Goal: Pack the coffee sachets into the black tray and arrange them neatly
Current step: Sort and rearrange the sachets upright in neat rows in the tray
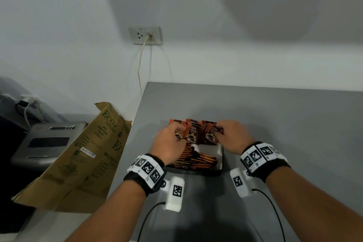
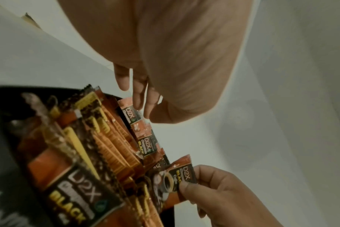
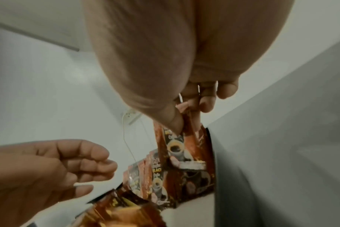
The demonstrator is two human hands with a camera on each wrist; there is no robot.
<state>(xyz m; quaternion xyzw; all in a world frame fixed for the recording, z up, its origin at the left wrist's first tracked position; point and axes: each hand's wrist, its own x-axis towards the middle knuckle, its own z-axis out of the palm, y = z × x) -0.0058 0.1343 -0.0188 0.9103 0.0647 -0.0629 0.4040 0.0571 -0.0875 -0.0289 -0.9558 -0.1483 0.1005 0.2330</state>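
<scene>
The head view shows the black tray (image 1: 221,160) on the grey tabletop (image 1: 284,124); only the right wrist view reveals the right hand (image 3: 177,98) pinching an upright glossy coffee sachet (image 3: 177,147) at the tray's far edge. The left hand (image 3: 54,173) hovers relaxed, holding nothing, beside standing sachets (image 1: 193,132). Long stick sachets (image 1: 196,160) lie flat, pointing left to right in the tray.

At frame centre the right hand (image 3: 184,98) pinched an upright coffee sachet (image 3: 177,147) by its top, more sachets (image 3: 145,178) standing below it, while the left hand (image 3: 54,173) hovered loosely curled at lower left.
</scene>
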